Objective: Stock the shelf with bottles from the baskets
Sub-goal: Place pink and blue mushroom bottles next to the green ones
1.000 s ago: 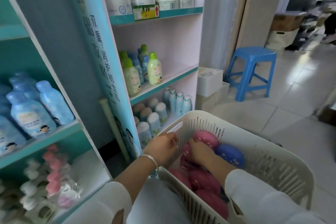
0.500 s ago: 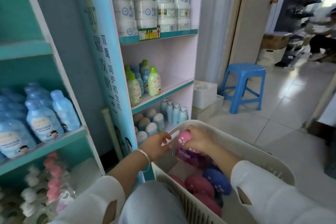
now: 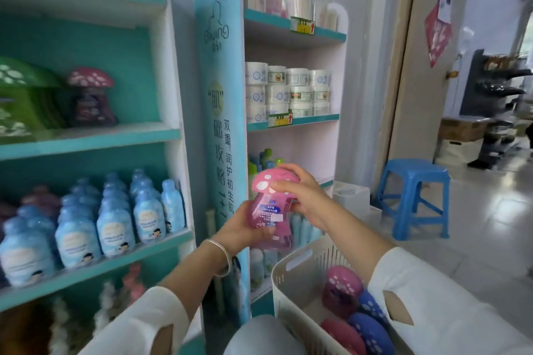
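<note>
A pink bottle with a mushroom-shaped cap (image 3: pixel 269 204) is held upright in the air in front of the shelf's blue side panel. My right hand (image 3: pixel 305 199) grips its spotted cap from the right. My left hand (image 3: pixel 240 229) holds its lower body from the left. Below, the white slotted basket (image 3: pixel 291 277) holds several more pink and blue mushroom-capped bottles (image 3: pixel 341 291). On the teal shelf (image 3: pixel 95 135) at upper left stands one dark bottle with a pink mushroom cap (image 3: pixel 90 98) beside green mushroom-capped ones (image 3: pixel 23 98).
Several light-blue bottles (image 3: pixel 115 222) fill the teal shelf below. A narrow pink shelf unit (image 3: pixel 291 121) to the right carries white jars and green bottles. A blue plastic stool (image 3: pixel 414 196) stands on the tiled floor, with boxes and racks beyond.
My right hand lifted a pink bottle out of the basket and up to chest height. My left hand left the basket rim and took the bottle's body. The view tilted up toward the shelves.
</note>
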### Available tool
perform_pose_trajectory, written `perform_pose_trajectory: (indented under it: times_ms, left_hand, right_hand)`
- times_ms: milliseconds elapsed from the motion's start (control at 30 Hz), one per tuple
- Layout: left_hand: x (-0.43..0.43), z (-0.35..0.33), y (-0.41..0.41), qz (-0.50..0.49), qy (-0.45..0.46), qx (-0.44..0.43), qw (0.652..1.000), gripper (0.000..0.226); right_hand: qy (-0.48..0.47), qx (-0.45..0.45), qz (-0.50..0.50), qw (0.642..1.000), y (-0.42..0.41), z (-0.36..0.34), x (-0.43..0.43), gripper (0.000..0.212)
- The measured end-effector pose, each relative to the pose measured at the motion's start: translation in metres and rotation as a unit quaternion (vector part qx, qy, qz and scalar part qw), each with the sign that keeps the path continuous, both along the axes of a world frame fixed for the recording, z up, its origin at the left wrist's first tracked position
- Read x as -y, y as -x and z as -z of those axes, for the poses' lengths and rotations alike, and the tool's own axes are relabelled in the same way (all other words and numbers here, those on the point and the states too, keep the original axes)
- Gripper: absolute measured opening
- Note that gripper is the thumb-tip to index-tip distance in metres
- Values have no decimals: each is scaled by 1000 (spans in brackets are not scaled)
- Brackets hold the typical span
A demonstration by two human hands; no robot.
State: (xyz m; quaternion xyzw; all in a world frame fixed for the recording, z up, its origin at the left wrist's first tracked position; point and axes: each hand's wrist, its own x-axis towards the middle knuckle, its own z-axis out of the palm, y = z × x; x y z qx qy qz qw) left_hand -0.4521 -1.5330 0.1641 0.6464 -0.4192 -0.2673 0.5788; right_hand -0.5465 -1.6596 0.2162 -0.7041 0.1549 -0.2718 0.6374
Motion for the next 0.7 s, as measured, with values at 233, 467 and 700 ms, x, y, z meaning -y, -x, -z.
perform_pose_trajectory:
  times_ms: [233,467,700]
  left_hand:
    - [-45,-28,-24,-79,65,-17,995,39]
    - [-77,-54,-45,-191,178,-5,965,28]
    - [-111,-92,-78,-247,204,96,943,25]
  right_hand:
    - [-31,59,-33,997,-44,-21,-43,43]
    - [113,20,-105,988,-69,-21,-79,26]
    - [170,46,-147,973,-114,-62,-107,25]
